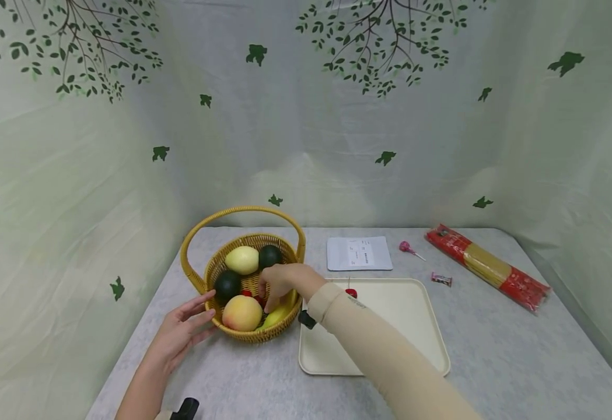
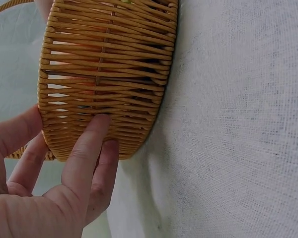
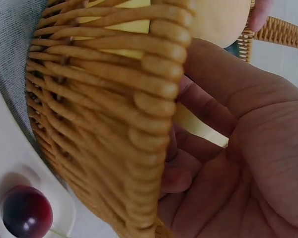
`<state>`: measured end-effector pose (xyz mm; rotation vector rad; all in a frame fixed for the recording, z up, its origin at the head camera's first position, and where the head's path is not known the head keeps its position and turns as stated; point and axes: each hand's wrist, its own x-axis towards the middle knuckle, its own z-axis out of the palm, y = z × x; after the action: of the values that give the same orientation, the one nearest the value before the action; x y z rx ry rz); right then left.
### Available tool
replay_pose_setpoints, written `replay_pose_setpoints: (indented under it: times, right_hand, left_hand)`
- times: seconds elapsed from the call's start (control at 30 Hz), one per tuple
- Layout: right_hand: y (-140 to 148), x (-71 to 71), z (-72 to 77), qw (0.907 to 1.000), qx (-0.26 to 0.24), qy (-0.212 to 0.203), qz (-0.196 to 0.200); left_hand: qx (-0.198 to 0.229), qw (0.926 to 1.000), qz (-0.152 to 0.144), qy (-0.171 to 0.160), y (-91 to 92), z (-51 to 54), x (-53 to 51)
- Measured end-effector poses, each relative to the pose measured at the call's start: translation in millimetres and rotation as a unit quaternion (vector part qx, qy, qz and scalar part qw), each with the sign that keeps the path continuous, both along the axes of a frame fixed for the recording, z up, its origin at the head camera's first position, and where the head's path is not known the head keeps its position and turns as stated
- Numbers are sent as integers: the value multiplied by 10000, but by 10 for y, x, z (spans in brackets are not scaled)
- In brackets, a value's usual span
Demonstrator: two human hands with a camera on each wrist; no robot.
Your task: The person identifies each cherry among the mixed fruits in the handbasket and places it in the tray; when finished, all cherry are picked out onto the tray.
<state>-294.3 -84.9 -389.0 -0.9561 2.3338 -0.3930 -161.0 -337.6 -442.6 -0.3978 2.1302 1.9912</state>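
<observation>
Yellow-brown wicker: one basket (image 1: 242,335), upright on the grey bench (image 1: 495,350), arched handle raised at the back.

Left hand (image 1: 182,332), mine: at the basket's left side, fingers extended and grasping nothing, their tips touching the woven wall and rim.

Right hand (image 1: 282,283), mine: reached over the right rim, fingers bent down inside the basket, above the banana. Whether they grasped anything I could not tell; the rim and my own hand hid the tips.

Contents of basket: one lemon (image 1: 242,260), at the back left; one dark fruit (image 1: 270,256), to the right of it; a second dark fruit (image 1: 228,285), at the left wall; one peach (image 1: 242,313), at the front; one banana (image 1: 279,312), at the front right, partly under my right hand; small red fruit (image 1: 246,293), behind the peach.

Just right of basket: one cream tray (image 1: 400,309), partly covered by my right sleeve (image 1: 384,350), bearing a stemmed cherry (image 1: 351,293).

Beyond the tray: one white pouch (image 1: 359,253), labelled; one pink lollipop (image 1: 405,247); one wrapped candy (image 1: 441,279); one long red-and-gold packet (image 1: 486,265), lying aslant at the right.
</observation>
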Motion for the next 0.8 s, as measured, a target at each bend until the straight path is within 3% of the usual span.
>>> replay_pose_setpoints:
  times: [0.8]
  right_hand:
    - [-220, -76, 32, 9982, 528, -115, -245]
  left_hand:
    - [59, 10000, 8, -12, -4, -10, 19]
